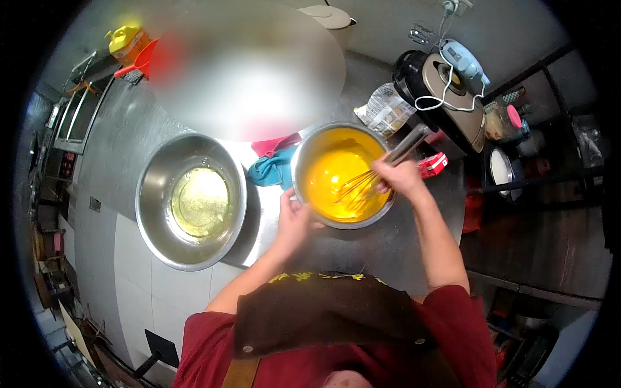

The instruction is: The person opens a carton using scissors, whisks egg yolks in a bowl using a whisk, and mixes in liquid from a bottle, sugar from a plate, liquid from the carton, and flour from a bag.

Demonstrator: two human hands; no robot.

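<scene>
My right hand (399,176) is closed around a metal whisk (409,143). The whisk's handle slants up to the right, and its wires dip into a smooth yellow-orange batter (326,169). This batter fills the lower part of a steel mixing bowl (296,169). At the bowl's near-left side, my left hand (296,220) grips the rim; some of its fingers are hidden. Left of it stands a larger steel bowl (150,210) with a clear, pale yellowish liquid (202,200) in the bottom.
A teal cloth (272,169) lies between the bowls. Beyond are a crumpled printed bag (386,111), a rice cooker (446,84) with a light-blue hand mixer (464,59) on top, and a small red box (433,164). A yellow jug (127,43) stands far left. One large area is blurred.
</scene>
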